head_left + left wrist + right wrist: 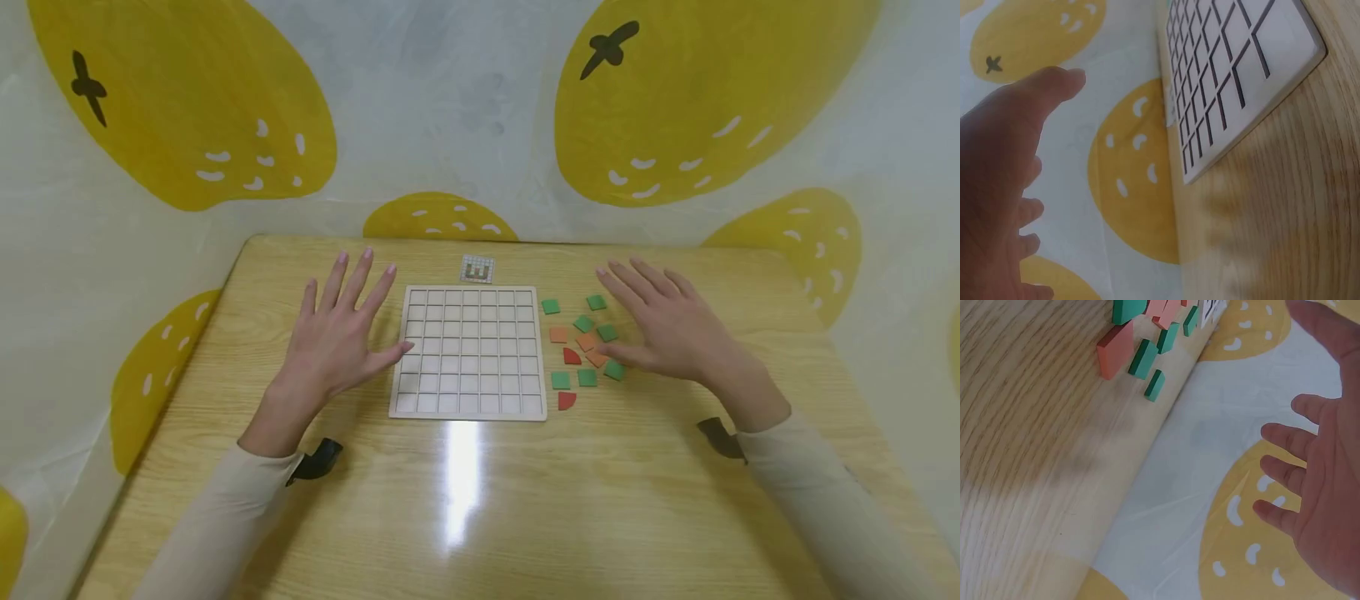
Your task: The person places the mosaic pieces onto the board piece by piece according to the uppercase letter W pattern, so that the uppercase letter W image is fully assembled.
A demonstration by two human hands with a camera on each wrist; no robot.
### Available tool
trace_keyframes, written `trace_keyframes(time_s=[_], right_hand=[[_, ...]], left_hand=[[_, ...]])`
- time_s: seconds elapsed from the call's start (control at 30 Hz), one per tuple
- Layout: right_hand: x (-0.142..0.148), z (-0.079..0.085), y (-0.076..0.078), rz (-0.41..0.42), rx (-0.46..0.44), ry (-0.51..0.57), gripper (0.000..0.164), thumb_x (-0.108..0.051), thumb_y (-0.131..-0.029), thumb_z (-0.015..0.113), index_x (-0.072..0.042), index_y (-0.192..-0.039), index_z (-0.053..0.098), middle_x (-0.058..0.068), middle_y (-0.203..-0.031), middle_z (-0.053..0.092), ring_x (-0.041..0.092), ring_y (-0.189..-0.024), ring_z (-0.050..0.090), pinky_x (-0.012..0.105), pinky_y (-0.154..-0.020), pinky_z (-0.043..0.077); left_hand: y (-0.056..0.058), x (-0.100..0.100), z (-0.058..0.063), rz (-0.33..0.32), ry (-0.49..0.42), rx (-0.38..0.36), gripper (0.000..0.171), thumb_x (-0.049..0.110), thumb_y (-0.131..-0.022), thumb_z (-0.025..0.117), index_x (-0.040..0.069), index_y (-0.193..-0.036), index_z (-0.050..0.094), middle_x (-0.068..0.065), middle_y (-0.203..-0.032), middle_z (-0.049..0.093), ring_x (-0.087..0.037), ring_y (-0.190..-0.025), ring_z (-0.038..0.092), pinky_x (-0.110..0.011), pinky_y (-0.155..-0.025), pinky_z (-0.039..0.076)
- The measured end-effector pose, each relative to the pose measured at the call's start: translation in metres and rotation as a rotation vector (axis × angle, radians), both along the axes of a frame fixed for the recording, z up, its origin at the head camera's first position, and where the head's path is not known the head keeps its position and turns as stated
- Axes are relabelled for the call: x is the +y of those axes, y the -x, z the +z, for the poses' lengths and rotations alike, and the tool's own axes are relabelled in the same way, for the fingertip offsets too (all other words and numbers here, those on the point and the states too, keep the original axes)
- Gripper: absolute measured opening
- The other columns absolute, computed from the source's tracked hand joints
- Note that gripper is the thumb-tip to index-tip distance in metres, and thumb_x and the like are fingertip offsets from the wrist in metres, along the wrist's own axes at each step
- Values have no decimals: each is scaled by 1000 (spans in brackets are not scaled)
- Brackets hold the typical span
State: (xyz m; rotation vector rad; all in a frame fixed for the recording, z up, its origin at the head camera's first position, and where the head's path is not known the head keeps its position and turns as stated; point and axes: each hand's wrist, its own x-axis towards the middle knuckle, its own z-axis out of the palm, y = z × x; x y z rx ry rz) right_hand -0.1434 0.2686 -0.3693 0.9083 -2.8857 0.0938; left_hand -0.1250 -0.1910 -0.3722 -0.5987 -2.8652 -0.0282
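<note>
We spread our left hand (332, 346) and right hand (672, 332) wide, holding nothing. The grid board (471, 354) sits between them on the surface (585, 508); tiles (560, 381) lie just right of it, perhaps for easy reach.

On the wooden desk (570, 517), a pale gridded board (471, 354) is being flanked by the left hand (330, 342) and the right hand (671, 329), both being held out with fingers spread. The board's left edge is being overlapped, in view, by the left thumb's tip. A small patterned card (477, 269) is being displayed between the board and the desk's far edge. Beside the board's right edge, space is being taken up by green tiles (587, 377), orange tiles (558, 334) and red quarter-circle pieces (567, 401).
</note>
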Motion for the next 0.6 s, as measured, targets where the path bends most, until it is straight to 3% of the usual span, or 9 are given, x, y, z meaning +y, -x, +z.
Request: trace_keyframes(time_s=[0.23,0.43,0.6], right_hand=[[4,2,6,-5,-62,31,85,-40,-89,75,-7,-157,35,15,-160,38,39,-148,31,61,-114,27],[6,1,14,-18,-103,87,69,-24,-87,78,-1,-146,50,19,-141,57,43,-132,50,60,-108,38],[8,-1,19,-58,-174,118,58,-20,-90,77,-3,-141,56,14,-128,67,40,-123,58,59,-98,46]], left_hand=[[5,-2,-3,-33,-81,-44,97,58,-91,65,18,-164,16,-15,-170,10,-45,-150,23,-65,-112,32],[6,-2,-8,17,-357,-224,85,36,-95,69,13,-162,22,-20,-160,31,-46,-138,40,-65,-93,49],[5,0,-11,105,-541,-365,74,26,-97,68,5,-157,33,-23,-144,48,-41,-125,54,-57,-96,50]])
